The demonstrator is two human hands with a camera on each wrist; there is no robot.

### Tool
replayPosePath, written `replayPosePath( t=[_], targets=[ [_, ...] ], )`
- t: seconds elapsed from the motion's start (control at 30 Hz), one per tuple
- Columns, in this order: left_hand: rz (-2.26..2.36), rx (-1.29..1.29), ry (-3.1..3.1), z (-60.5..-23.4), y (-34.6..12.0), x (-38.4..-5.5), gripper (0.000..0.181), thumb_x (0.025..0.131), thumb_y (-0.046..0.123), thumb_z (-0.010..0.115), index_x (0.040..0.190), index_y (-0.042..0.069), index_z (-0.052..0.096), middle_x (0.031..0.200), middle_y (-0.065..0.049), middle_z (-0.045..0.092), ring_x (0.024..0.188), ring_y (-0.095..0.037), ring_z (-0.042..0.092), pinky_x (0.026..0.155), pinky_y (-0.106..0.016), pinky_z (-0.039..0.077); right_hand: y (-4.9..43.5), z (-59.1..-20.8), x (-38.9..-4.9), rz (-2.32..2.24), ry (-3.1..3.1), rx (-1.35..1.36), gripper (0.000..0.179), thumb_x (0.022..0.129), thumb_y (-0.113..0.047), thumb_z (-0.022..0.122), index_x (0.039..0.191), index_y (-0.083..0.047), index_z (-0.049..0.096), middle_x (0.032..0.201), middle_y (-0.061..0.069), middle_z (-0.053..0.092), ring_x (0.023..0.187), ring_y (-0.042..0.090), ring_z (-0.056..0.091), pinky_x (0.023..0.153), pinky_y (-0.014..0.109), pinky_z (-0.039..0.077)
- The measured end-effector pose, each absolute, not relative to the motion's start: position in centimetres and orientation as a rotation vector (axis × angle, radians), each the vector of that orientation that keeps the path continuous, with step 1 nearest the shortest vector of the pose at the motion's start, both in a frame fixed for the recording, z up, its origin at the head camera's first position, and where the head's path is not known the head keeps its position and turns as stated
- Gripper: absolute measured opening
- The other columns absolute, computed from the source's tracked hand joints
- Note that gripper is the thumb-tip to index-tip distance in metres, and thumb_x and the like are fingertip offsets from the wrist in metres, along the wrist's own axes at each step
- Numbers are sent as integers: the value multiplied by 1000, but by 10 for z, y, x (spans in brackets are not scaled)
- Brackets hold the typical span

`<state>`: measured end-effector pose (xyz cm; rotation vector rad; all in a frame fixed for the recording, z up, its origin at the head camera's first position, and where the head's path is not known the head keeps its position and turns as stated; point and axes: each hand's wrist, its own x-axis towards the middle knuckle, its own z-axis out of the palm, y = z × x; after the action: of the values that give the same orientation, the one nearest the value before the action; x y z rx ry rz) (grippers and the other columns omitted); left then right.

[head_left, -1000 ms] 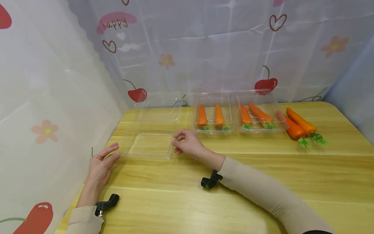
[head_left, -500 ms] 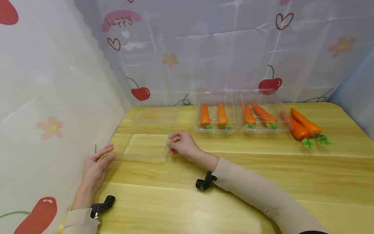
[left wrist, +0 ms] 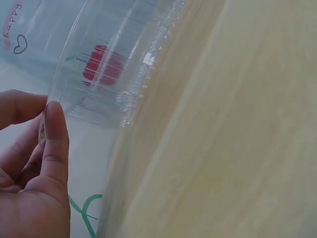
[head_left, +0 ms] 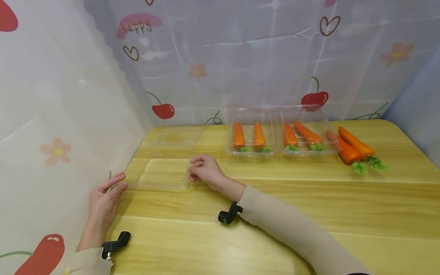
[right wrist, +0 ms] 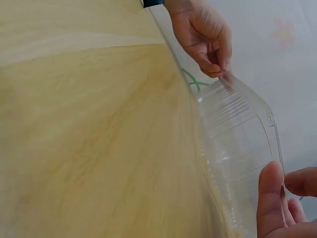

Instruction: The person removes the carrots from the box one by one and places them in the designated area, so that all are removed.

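A clear hinged plastic food box (head_left: 159, 186) sits at the left of the wooden table, its lid (head_left: 178, 134) folded back toward the curtain. Nothing lies in it. My left hand (head_left: 104, 200) pinches the near left part of its rim between thumb and fingers, plain in the left wrist view. On the opposite side my right hand (head_left: 209, 172) pinches the rim too. From the right wrist view both hands hold the same box (right wrist: 233, 134), which stretches between them close over the tabletop.
Right of it stand two more clear boxes, one (head_left: 251, 154) and another (head_left: 311, 153), each with two toy carrots, lids up. Two loose carrots (head_left: 355, 143) with green tops lie at the far right. A printed curtain (head_left: 240, 68) borders the table's back and left.
Both hands have moved left, carrying the box along, away from the filled boxes. Its lid, more upright one second ago, now leans lower and farther back. The carrots stay put.
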<state>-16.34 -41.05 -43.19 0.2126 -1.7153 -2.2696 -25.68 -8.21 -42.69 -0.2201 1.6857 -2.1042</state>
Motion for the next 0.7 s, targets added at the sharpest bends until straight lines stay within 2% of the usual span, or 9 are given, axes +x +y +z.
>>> replayPosePath(
  t=[0.23,0.33,0.7],
  targets=[
    [-2083,397,-1813,-427,-415,-162,31,88,-12,73,118,-6,75,117,9,76,94,-3,72,76,-17,62,-97,-428,-258,-2161,1606,-199,38,94,8,64,130,10,54,84,7,65,68,17,72,70,31,66],
    [-2031,482,-1810,-427,-417,-164,31,88,-11,74,118,-6,75,115,9,77,94,-3,73,75,-17,62,-103,-429,-260,-2170,1588,-178,36,94,8,65,129,8,55,84,7,65,68,17,72,69,30,66],
    [-1874,633,-1795,-423,-419,-169,30,88,-6,76,117,-4,76,113,8,76,74,-7,73,71,-14,60,-123,-433,-266,-2233,1515,-131,38,94,10,63,131,8,56,83,6,62,64,17,69,64,25,64]
  ],
)
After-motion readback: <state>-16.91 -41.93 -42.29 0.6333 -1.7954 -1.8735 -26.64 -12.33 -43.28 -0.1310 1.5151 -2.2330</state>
